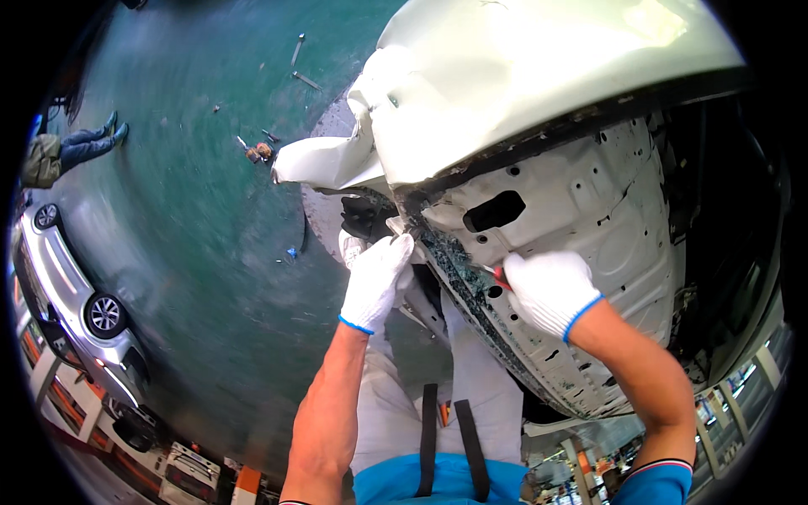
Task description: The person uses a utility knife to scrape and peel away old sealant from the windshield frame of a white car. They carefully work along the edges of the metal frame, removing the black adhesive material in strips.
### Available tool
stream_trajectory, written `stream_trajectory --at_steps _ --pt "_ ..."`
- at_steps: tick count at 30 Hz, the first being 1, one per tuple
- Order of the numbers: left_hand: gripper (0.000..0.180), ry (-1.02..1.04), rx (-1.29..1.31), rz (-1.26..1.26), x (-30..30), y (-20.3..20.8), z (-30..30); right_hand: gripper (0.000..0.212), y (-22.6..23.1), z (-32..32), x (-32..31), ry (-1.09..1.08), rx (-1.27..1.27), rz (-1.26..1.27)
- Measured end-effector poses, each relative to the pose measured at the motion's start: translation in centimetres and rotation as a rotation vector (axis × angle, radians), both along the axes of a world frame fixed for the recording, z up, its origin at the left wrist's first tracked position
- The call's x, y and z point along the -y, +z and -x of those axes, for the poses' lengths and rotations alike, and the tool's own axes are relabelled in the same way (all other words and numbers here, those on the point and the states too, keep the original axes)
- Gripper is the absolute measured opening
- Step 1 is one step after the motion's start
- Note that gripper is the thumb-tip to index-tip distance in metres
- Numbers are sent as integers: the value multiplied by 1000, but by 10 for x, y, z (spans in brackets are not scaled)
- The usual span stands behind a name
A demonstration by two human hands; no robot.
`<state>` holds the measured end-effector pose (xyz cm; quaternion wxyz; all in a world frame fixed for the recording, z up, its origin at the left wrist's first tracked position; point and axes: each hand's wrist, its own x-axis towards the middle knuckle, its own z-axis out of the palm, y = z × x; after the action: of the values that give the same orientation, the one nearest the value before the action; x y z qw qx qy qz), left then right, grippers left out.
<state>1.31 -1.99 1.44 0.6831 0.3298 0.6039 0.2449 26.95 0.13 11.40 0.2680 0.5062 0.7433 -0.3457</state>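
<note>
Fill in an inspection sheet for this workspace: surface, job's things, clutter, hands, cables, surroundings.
Surface: pale inner car panel with holes and scuffs; greenish crumbs, probably broken glass, along its edge.
Job's things: crumpled white car body; red-handled tool, type unclear.
Clutter: on the green floor, two metal tools, an orange-brown object and a small blue item.
Hands: both in white gloves with blue cuffs; right hand grips the red-handled tool; left hand is at the panel's near corner, grip unclear.
Cables: nothing seen for certain.
Surroundings: silver car and another person at left.
</note>
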Motion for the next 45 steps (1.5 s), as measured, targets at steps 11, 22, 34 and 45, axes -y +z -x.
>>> stream_trajectory --at_steps 11,22,34,45 --pt "18 -133 -684 -466 30 22 -58 43 37 -10 6 -730 -11 -18" --pt "35 -144 -711 -186 17 47 -75 24 0 -35 0 -951 -141 -300" --pt "33 -163 -491 -166 9 37 -52 20 0 -29 -13 -922 -181 -321" --pt "35 -318 -366 -147 0 29 -31 17 -12 -48 -10 -1015 -293 -243"
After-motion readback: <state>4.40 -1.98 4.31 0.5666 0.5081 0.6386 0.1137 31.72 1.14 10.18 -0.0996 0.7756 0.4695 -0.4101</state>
